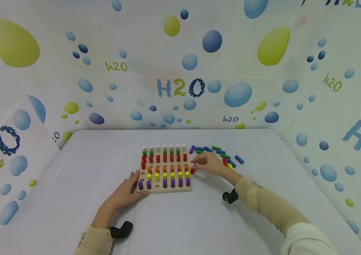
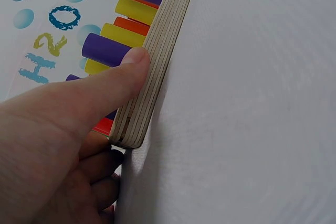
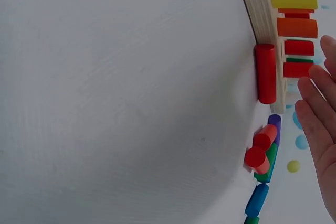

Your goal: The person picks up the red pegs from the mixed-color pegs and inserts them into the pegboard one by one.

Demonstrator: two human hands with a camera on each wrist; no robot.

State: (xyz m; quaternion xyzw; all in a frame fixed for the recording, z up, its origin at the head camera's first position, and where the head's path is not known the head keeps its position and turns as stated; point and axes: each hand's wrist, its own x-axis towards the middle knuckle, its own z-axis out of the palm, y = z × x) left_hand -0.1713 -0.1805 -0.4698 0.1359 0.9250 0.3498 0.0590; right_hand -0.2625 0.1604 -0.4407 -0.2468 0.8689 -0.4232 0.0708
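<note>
A wooden pegboard (image 1: 170,190) stands in the middle of the table, with upright pegs in coloured rows: white at the back, then green, red, orange, yellow and purple in front. My left hand (image 1: 126,191) grips its front left corner. In the left wrist view the thumb (image 2: 134,64) lies on the edge beside a purple peg (image 2: 102,50), the fingers curled at the corner. Over the right edge hovers my right hand (image 1: 210,163), its fingers (image 3: 320,111) fairly straight and nothing visible between them. Below it, a red peg (image 3: 266,74) lies against the board's side.
Loose pegs lie scattered right of the board: a purple one (image 1: 192,149), a blue one (image 1: 239,159), a green one (image 1: 216,148), a yellow one (image 1: 230,166) and several more. Patterned cloth walls (image 1: 180,63) surround the white table (image 1: 103,152).
</note>
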